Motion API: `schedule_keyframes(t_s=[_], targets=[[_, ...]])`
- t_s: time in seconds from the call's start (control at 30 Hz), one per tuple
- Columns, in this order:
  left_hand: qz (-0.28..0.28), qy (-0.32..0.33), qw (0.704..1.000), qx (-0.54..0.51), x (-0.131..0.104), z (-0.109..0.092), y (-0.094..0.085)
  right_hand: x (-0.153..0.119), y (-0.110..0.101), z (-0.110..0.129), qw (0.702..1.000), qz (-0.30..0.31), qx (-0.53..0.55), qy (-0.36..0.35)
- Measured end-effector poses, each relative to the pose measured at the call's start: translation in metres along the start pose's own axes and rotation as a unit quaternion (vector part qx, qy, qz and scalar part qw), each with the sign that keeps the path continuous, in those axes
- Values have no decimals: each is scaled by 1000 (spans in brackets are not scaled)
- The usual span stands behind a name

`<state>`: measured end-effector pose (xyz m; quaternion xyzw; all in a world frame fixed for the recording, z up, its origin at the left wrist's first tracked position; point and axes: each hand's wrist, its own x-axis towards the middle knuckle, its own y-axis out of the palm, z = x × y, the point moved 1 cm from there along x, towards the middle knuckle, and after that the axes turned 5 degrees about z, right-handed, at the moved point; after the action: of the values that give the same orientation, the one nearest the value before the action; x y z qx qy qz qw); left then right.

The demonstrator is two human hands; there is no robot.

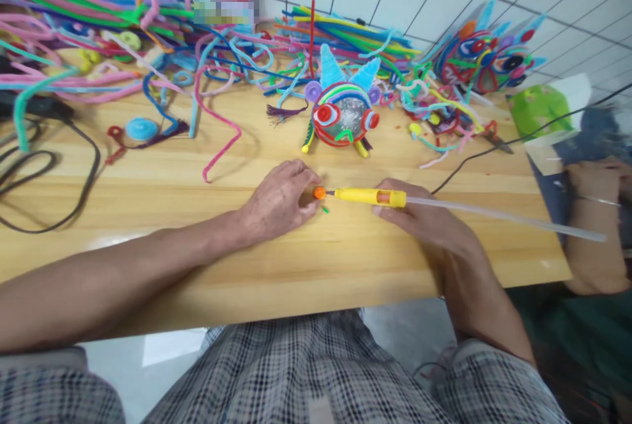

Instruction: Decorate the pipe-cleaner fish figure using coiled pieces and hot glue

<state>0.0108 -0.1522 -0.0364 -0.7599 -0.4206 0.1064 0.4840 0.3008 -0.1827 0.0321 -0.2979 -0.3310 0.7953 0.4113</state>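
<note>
The left hand pinches a small, rounded orange piece over the grained wooden table; the right hand, apart, grips a yellow plastic glue gun, tip at the piece. A straight, cloudy glue stick juts behind. Beyond sit a round head with fuzzy blue spikes, tangled pipe cleaners and a black cord.
</note>
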Motion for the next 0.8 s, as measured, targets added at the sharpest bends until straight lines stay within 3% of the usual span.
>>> schedule_keyframes(t_s=[0.8], targets=[[2,-4,1000,10,0,-1,3,5,12,0,1000,5,-27,-15]])
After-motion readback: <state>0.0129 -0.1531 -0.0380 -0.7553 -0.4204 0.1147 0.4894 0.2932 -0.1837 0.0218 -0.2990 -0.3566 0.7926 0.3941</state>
